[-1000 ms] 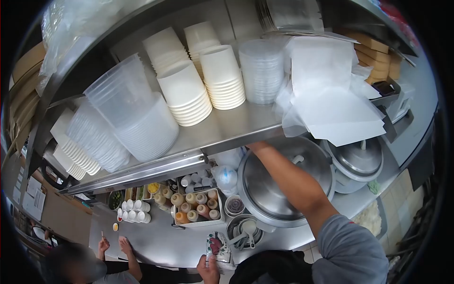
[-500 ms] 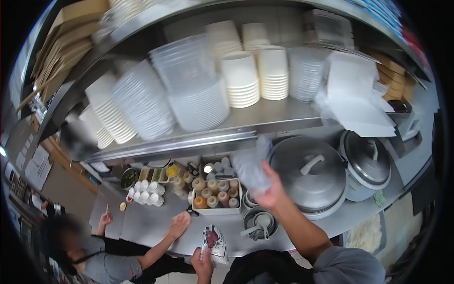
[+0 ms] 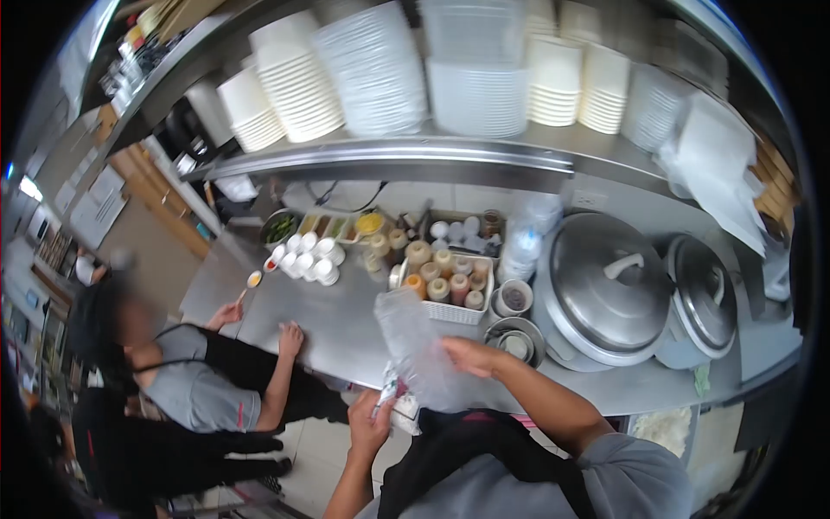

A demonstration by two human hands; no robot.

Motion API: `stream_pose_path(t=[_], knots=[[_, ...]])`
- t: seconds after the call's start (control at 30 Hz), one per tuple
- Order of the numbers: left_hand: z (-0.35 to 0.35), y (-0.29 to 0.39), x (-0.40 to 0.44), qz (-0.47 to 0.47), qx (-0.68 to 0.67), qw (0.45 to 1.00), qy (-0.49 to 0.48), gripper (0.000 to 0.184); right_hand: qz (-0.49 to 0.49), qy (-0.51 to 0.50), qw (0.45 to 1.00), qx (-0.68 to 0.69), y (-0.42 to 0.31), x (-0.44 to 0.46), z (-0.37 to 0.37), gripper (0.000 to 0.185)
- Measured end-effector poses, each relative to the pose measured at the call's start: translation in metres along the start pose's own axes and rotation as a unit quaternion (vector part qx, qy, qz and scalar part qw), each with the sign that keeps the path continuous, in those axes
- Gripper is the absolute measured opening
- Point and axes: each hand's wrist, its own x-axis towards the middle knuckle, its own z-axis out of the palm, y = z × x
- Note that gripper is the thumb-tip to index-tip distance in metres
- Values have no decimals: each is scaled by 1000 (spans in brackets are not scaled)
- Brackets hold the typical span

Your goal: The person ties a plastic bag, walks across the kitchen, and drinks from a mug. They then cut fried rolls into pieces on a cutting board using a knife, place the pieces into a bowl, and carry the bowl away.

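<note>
I've got my left hand [image 3: 370, 422] gripping a printed packet [image 3: 405, 413], right hand [image 3: 472, 356] holding a clear plastic bag [image 3: 406, 325], so steady grips matter.

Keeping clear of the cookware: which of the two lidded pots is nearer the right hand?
The larger pot, the one closer to the white basket. The smaller pot stands on its far side from the right hand.

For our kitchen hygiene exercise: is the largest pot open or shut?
Shut: the pot has its metal lid covering the whole top.
</note>
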Motion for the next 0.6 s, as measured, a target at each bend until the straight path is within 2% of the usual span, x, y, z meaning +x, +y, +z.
stream_pose_path(t=[0.03, 0.07, 0.17, 0.23, 0.27, 0.33, 0.43, 0.47, 0.53, 0.6], knots=[[0, 0, 2, 32, 5, 999, 4, 11, -9, 40, 998, 41, -3, -1, 4, 81], [-3, -1, -1, 61, 13, 998, 3, 11, 5, 30, 999, 40, -6, -1, 10, 81], [-6, -18, -14, 62, 102, 992, -27, 13, -7, 62, 997, 48, -32, 11, 26, 89], [-9, -17, -15, 61, 112, 991, -26, 14, -13, 172, 984, 45, -49, 11, 46, 67], [-9, -16, -15, 67, 123, 990, -32, 16, -9, 170, 985, 41, -48, 12, 46, 67], [-6, -16, -15, 79, 122, 989, -16, 16, -134, 87, 964, -213, -45, 17, 43, 60], [-2, -20, -18, 76, 144, 986, -23, 15, -167, 71, 945, -273, -36, 24, 50, 62], [-1, -22, -17, 87, 158, 983, -25, 14, -164, 68, 946, -273, -34, 26, 51, 62], [-1, -19, -15, 94, 172, 980, -27, 14, -21, 128, 934, -332, -42, 27, 57, 76], [-1, -15, -11, 109, 188, 975, -54, 15, 3, 160, 921, -356, -49, 29, 67, 79]])
